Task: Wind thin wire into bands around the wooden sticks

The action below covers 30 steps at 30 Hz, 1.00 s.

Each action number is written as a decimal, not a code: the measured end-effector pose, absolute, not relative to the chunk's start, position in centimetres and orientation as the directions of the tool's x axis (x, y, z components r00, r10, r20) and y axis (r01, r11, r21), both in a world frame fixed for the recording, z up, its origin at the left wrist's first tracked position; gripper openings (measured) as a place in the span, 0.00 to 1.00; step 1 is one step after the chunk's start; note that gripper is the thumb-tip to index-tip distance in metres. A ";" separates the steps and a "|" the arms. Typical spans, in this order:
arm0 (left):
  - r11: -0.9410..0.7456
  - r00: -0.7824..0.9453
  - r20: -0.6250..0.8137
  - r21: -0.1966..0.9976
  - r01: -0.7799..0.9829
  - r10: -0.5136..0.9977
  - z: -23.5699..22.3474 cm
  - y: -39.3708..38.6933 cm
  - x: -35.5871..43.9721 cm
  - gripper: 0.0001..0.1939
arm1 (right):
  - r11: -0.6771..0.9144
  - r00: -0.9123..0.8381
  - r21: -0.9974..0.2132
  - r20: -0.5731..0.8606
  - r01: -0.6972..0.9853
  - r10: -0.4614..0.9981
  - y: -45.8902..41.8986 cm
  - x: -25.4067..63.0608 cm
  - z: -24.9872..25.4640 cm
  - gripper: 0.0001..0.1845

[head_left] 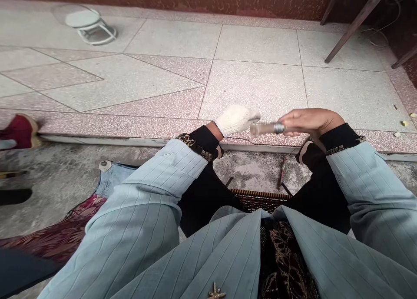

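Observation:
My left hand (236, 120), in a white knitted glove, is held over the edge of the tiled step. Its fingers are closed together, and whatever may be pinched in them is hidden. Close by on the right, my bare right hand (308, 120) grips a wooden handle (263, 129) bound with silvery wire (279, 128). The handle's pale, blurred end points left toward the gloved fingertips. Its other end disappears under my right hand, so the kind of tool cannot be made out.
A small white stool (94, 27) stands at the upper left. Wooden legs (355, 25) rise at the upper right. Below me is a woven seat (260, 199) beside a thin reddish stick (281, 173). Patterned cloth (74, 223) and a person's red shoe (20, 131) are at left.

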<state>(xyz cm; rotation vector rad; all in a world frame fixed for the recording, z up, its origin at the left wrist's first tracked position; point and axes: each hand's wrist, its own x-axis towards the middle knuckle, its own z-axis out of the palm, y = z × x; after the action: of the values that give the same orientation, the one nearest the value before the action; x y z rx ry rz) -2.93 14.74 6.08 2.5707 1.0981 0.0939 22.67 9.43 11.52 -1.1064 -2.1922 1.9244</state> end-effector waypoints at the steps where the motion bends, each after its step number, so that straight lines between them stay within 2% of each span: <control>1: -0.658 0.715 -0.086 0.328 0.678 0.694 5.9 14.6 -2.9 0.14 | 0.044 -0.760 -0.825 -0.497 0.564 0.419 9.6 22.6 11.3 0.26; 3: -0.696 0.754 -0.088 0.328 0.639 0.651 5.6 14.1 -2.5 0.13 | 0.148 -0.719 -0.713 -0.630 0.685 0.294 9.8 22.3 10.8 0.26; 4: -0.704 0.766 -0.078 0.343 0.621 0.638 5.5 13.9 -2.2 0.12 | 0.191 -0.677 -0.653 -0.678 0.733 0.285 9.8 22.0 10.5 0.26; 5: -0.703 0.773 -0.071 0.370 0.607 0.630 5.4 13.7 -2.0 0.12 | 0.228 -0.625 -0.583 -0.715 0.780 0.313 9.8 21.6 10.3 0.26; 7: -0.669 0.769 -0.067 0.449 0.592 0.635 5.4 13.5 -1.4 0.11 | 0.267 -0.484 -0.404 -0.745 0.875 0.459 9.9 21.0 10.0 0.25; 10: -0.579 0.753 -0.102 0.576 0.578 0.650 5.7 13.4 -0.8 0.09 | 0.167 -0.217 -0.140 -0.620 0.976 0.754 10.2 20.7 9.8 0.26; 12: -0.495 0.755 -0.146 0.673 0.550 0.640 6.1 13.4 -0.7 0.08 | 0.082 -0.109 -0.079 -0.447 0.993 0.888 10.6 20.8 9.8 0.27; 14: -0.356 0.763 -0.183 0.801 0.481 0.620 6.5 13.4 -0.8 0.08 | 0.042 -0.076 -0.124 -0.277 0.991 0.958 10.9 21.0 9.9 0.28; 16: -0.191 0.764 -0.202 0.901 0.391 0.612 6.6 13.2 -0.9 0.08 | 0.021 -0.071 -0.261 -0.184 0.965 0.980 11.1 21.1 9.9 0.26; 18: -0.091 0.761 -0.204 0.941 0.326 0.616 6.5 13.1 -0.9 0.08 | -0.019 -0.080 -0.451 -0.201 0.892 0.976 11.0 21.1 9.9 0.24; 20: -0.068 0.756 -0.194 0.951 0.300 0.625 6.2 13.1 -0.9 0.08 | -0.086 -0.110 -0.634 -0.264 0.769 0.958 10.8 20.9 9.9 0.24; 23: -0.074 0.751 -0.171 0.957 0.280 0.638 5.7 13.2 -0.9 0.08 | -0.153 -0.198 -0.817 -0.309 0.556 0.930 10.4 20.6 9.7 0.26; 26: -0.049 0.747 -0.179 0.961 0.272 0.640 5.5 13.3 -1.0 0.09 | -0.171 -0.305 -0.892 -0.315 0.418 0.899 10.2 20.7 9.6 0.32; 30: -0.053 0.754 -0.157 0.968 0.247 0.637 6.0 13.3 -1.4 0.09 | -0.165 -0.378 -0.922 -0.300 0.349 0.876 10.1 21.1 10.0 0.37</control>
<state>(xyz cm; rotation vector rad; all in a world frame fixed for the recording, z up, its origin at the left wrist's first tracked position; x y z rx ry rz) -1.37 13.35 5.96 1.6324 0.7196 0.3672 21.11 10.12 9.98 -1.3953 -1.6591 1.5680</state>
